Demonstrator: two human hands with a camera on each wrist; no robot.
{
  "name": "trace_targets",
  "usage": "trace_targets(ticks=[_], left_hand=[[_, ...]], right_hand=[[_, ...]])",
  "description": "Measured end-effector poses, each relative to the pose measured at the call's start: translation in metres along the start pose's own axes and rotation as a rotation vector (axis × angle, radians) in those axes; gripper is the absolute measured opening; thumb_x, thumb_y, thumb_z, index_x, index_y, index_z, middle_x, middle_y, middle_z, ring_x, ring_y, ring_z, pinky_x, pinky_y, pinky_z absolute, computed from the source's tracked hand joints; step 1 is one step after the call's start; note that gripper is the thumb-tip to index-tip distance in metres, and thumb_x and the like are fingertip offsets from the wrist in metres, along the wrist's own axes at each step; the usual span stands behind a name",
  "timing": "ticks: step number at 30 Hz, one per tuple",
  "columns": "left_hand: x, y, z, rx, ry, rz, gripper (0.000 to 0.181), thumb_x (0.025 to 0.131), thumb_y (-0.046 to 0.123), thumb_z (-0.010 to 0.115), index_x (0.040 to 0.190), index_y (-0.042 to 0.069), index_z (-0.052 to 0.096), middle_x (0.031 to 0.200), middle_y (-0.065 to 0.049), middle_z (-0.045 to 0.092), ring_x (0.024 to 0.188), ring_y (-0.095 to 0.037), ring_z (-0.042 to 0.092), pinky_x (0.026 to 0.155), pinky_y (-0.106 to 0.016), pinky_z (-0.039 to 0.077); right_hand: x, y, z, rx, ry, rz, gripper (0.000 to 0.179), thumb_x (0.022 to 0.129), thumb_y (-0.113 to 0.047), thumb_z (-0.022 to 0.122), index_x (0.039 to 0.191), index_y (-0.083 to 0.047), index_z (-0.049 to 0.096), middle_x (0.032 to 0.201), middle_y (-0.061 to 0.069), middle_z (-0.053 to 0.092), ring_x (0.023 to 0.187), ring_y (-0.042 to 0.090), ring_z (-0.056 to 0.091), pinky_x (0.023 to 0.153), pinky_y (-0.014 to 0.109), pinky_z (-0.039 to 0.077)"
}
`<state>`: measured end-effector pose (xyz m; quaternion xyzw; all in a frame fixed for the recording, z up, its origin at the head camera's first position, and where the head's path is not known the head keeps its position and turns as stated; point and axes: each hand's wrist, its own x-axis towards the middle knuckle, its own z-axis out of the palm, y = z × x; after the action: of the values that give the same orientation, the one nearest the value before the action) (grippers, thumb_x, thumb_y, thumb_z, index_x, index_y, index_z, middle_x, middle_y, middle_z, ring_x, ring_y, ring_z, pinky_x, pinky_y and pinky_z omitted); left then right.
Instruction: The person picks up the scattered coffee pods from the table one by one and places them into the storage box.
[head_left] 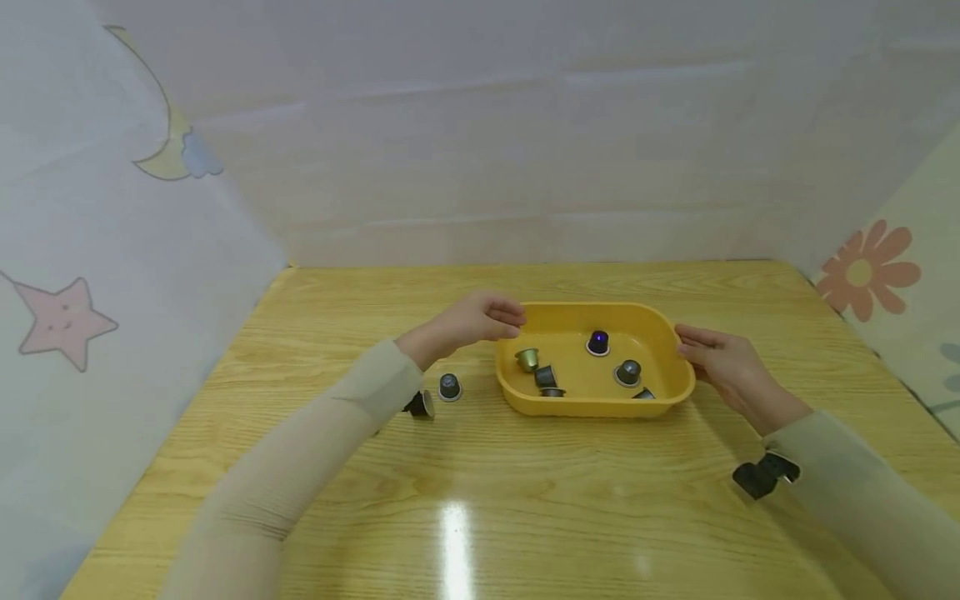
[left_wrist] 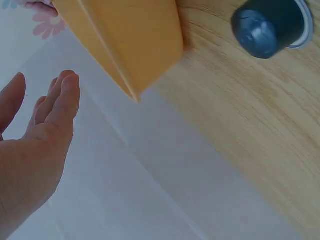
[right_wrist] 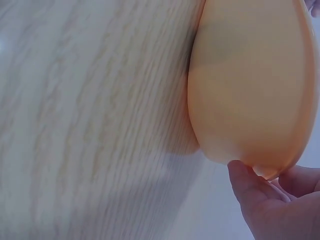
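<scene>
Backdrop (head_left: 487, 150): pale, creased sheeting on three sides, printed with a pink star (head_left: 67, 323), a yellow moon (head_left: 171, 160) and a coral flower (head_left: 868, 271).
Yellow wood-grain desk (head_left: 570, 500): runs back to the sheeting and carries the tray and the loose capsules.
Long cream sleeves (head_left: 322, 450): reach in from either side; a small black device (head_left: 765, 475) shows at the right cuff.
Yellow, round-cornered, plastic-looking tray (head_left: 592, 407): on the desk, right of the middle, between the two hands.
Right hand (head_left: 723, 362): pinches the tray's right-hand rim, thumb against the outer wall.
Left hand (head_left: 476, 321): released, fingers extended and thumb apart, beside the tray's left end.
Small domed metallic capsules in the tray: one green-gold (head_left: 527, 360), one dark purple (head_left: 597, 342), one grey (head_left: 628, 372), one dark and tipped over (head_left: 546, 377); two more are partly hidden by the front wall.
Loose capsules: left of the tray, one dark grey and upright (head_left: 449, 387), one black on its side (head_left: 422, 405) by the left sleeve.
</scene>
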<state>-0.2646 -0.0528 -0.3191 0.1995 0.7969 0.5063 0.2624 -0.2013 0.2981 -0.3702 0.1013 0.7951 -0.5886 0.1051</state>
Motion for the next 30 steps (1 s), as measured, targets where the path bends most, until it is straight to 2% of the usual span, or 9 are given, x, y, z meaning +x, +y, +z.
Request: trace_targets(ticks=[7, 14, 21, 30], left_hand=[[-0.017, -0.015, -0.015, -0.030, 0.051, -0.028, 0.047, 0.096, 0.004, 0.060, 0.141, -0.002, 0.047, 0.135, -0.018, 0.056, 0.121, -0.028, 0.056, 0.103, -0.041, 0.044], [-0.031, -0.021, -0.022, -0.077, 0.064, -0.035, 0.046, 0.097, 0.001, 0.058, 0.140, -0.004, 0.046, 0.136, -0.022, 0.054, 0.123, -0.030, 0.054, 0.106, -0.045, 0.040], [-0.041, -0.031, -0.024, -0.048, 0.074, -0.031, 0.044, 0.097, 0.000, 0.057, 0.140, -0.006, 0.046, 0.137, -0.025, 0.052, 0.122, -0.032, 0.054, 0.105, -0.047, 0.041], [-0.047, -0.040, -0.024, -0.002, 0.087, -0.065, 0.048, 0.097, 0.006, 0.059, 0.142, -0.004, 0.044, 0.136, -0.019, 0.054, 0.124, -0.030, 0.053, 0.104, -0.040, 0.043]], right_hand=[[0.001, 0.000, -0.002, 0.011, 0.005, -0.003, 0.057, 0.105, -0.017, 0.044, 0.153, 0.000, 0.019, 0.153, 0.025, 0.022, 0.088, -0.016, 0.052, 0.081, 0.016, 0.052], [0.000, 0.002, -0.004, 0.002, -0.011, -0.008, 0.058, 0.105, -0.019, 0.043, 0.153, 0.000, 0.018, 0.154, 0.026, 0.021, 0.087, -0.016, 0.052, 0.081, 0.016, 0.052], [0.000, 0.002, -0.005, 0.009, -0.005, -0.019, 0.057, 0.104, -0.015, 0.045, 0.152, 0.002, 0.019, 0.152, 0.029, 0.020, 0.084, -0.017, 0.054, 0.079, 0.017, 0.053], [0.000, 0.002, -0.004, 0.005, 0.007, -0.010, 0.056, 0.104, -0.014, 0.045, 0.152, 0.002, 0.020, 0.152, 0.028, 0.021, 0.084, -0.017, 0.054, 0.079, 0.016, 0.053]])
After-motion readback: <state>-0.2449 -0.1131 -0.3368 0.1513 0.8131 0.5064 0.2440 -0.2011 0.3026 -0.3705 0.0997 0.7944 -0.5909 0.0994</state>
